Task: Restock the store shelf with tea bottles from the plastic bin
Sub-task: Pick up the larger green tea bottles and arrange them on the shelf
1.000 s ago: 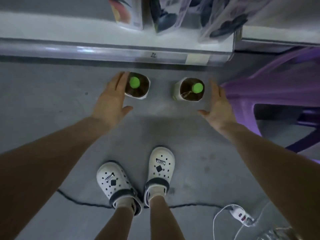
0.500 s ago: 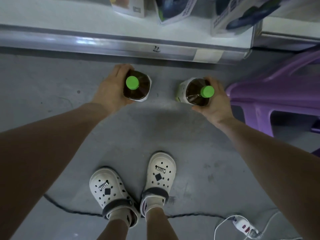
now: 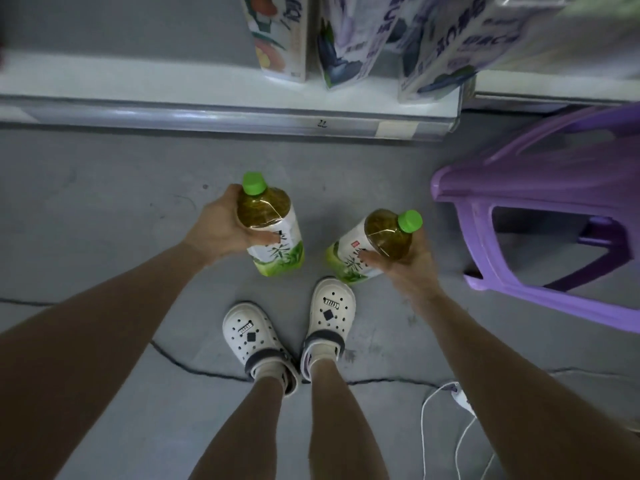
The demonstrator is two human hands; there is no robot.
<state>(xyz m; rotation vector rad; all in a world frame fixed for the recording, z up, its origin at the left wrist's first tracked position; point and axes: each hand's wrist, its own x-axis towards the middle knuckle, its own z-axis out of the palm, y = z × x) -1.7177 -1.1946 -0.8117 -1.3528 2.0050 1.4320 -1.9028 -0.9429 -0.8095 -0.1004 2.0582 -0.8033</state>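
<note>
Dim grey floor (image 3: 104,202), purple stool (image 3: 540,188), perhaps a floor crack (image 3: 194,367)

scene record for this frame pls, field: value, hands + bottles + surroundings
left hand: left hand grips the left tea bottle at its shoulder
right hand: right hand grips the right tea bottle near its shoulder
bottle tilt: both tilted, green caps pointing away from the person
bottle contact: apart from each other, both look held off the floor
shelf: shelf ahead, carrying cartons
stool: purple stool to the right
floor items: white cable lower right
plastic bin: not in view
</note>
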